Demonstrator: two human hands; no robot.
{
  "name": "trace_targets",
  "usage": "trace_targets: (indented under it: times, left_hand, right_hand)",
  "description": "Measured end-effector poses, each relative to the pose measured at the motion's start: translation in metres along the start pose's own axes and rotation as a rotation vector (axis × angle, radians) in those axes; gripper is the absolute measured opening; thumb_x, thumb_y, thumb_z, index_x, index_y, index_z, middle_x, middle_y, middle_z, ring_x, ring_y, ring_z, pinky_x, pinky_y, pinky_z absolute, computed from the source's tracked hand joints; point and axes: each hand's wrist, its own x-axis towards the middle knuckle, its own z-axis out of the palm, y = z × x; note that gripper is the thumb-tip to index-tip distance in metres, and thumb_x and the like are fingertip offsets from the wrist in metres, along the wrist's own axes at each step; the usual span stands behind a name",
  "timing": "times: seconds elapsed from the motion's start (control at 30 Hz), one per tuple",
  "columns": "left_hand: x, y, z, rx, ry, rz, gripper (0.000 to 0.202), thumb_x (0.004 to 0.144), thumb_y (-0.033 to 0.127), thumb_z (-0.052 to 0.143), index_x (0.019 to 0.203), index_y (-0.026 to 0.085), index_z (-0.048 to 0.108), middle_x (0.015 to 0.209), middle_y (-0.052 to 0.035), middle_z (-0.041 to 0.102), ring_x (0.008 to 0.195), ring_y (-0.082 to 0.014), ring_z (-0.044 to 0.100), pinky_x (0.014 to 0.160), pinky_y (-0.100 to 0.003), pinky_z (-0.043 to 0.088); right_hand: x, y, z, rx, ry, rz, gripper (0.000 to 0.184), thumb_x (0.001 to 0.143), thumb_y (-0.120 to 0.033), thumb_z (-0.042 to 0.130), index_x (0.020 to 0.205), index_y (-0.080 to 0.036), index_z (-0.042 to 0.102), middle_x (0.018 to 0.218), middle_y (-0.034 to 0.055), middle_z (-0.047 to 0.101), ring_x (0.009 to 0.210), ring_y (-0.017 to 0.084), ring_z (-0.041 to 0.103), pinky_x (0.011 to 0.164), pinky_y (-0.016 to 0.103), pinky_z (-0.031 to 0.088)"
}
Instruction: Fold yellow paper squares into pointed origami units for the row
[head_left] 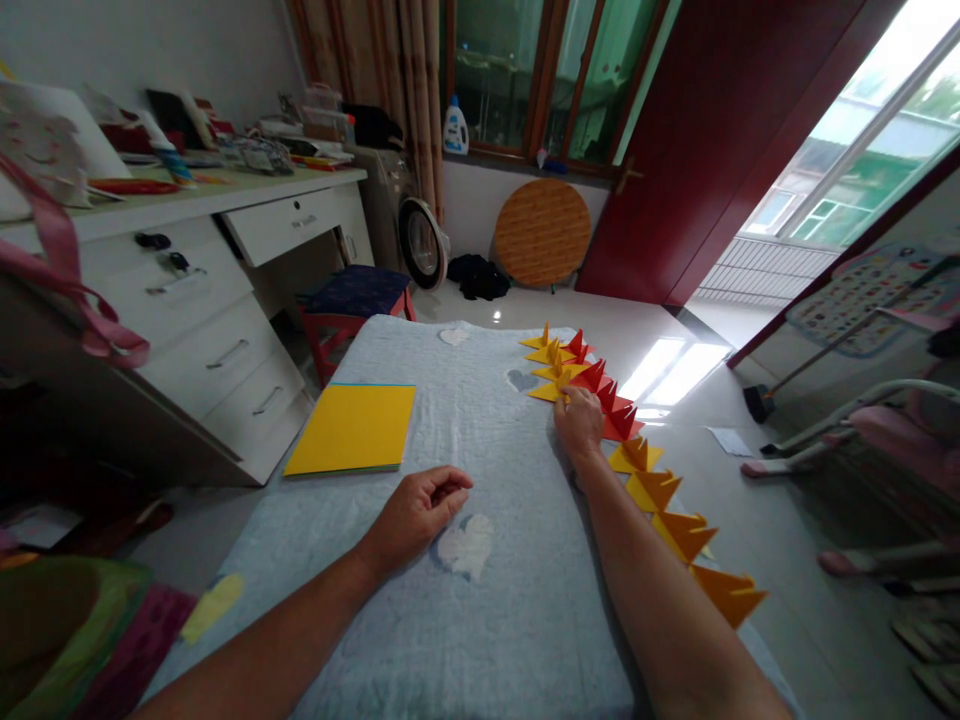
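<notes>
My right hand point(579, 418) reaches to the row's near end of yellow folded paper cranes point(556, 358), its fingertips pinched on the nearest yellow paper crane point(546, 392). Beside them runs a line of red paper cranes point(592, 376), and orange-yellow paper cranes point(679, 530) continue down the right edge, partly behind my right forearm. My left hand point(417, 512) rests on the pale blue cloth point(480, 650) with fingers curled in and nothing seen in them. A stack of square paper point(356, 430), yellow on top, lies beyond that hand to the left.
A white desk with drawers point(225, 355) and a red stool with a dark seat point(356, 290) stand at the left. Farther back are an open washing machine point(424, 243) and a round wooden board point(541, 232). A pink-seated chair point(900, 430) is on the right.
</notes>
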Motion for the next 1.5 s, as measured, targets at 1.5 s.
trace_targets:
  times: [1.5]
  left_hand:
    - [0.001, 0.011, 0.000, -0.438, 0.032, -0.113, 0.021, 0.079, 0.035, 0.065, 0.083, 0.015, 0.062, 0.058, 0.0041, 0.056, 0.045, -0.0060, 0.040, 0.045, -0.018, 0.029]
  right_hand:
    - [-0.117, -0.065, -0.051, 1.053, -0.320, -0.114, 0.010, 0.088, -0.030, 0.053, 0.094, -0.025, 0.058, 0.078, -0.0022, 0.057, 0.058, 0.011, 0.049, 0.054, 0.023, 0.041]
